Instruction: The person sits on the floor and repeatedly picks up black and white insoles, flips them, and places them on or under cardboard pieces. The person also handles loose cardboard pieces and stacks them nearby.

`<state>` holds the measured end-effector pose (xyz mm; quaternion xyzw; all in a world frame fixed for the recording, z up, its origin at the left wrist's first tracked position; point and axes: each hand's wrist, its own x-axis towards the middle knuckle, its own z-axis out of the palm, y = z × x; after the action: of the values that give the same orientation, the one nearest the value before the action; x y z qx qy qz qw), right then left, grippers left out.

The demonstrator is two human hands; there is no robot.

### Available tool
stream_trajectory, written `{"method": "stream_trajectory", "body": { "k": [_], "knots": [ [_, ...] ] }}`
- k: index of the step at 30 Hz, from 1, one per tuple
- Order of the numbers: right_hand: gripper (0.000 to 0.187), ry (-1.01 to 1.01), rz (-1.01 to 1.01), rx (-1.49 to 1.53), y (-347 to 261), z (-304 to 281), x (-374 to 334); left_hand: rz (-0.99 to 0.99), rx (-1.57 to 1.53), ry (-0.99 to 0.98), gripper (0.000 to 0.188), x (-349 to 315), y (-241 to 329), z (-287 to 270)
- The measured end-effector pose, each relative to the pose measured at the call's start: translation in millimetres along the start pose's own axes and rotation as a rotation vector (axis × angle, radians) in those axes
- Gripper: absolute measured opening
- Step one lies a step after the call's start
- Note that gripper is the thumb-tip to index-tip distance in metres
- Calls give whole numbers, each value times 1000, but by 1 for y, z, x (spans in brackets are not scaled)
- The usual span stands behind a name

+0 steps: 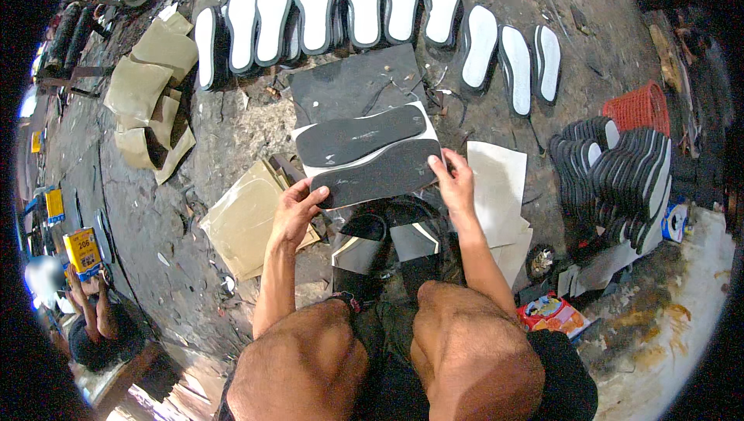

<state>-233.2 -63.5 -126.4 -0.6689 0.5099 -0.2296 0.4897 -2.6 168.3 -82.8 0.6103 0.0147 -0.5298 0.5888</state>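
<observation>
Both hands — left hand (296, 212), right hand (456, 182) — holding dark sole (380, 176)

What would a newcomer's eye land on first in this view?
First, the long arc of white-faced shoe soles standing across the top of the floor. Then, at centre, the left hand and right hand gripping the ends of a dark sole, with a second dark sole just behind it. On the right, a stack of black soles sits below a red basket.

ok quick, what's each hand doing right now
left hand: closed on the left end of the dark sole cutout
right hand: fingers pressing on the right end of the same cutout
</observation>
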Motion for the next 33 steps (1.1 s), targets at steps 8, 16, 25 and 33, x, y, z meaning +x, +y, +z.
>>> {"method": "stream_trajectory", "body": {
  "k": [8,16,25,33],
  "knots": [
    [29,-642,-1152,101,-191,-17,-65,32,-978,-206,41,39,51,18],
    [42,-271,-907,-110,-253,15,11,296,-888,-837,29,40,140,76],
    [23,-465,-1393,291,-251,-2,-38,388,-967,-862,56,-1,155,94],
    [24,-270,-1237,309,-237,3,-37,297,-819,-896,55,-24,148,118]
  ]
}}
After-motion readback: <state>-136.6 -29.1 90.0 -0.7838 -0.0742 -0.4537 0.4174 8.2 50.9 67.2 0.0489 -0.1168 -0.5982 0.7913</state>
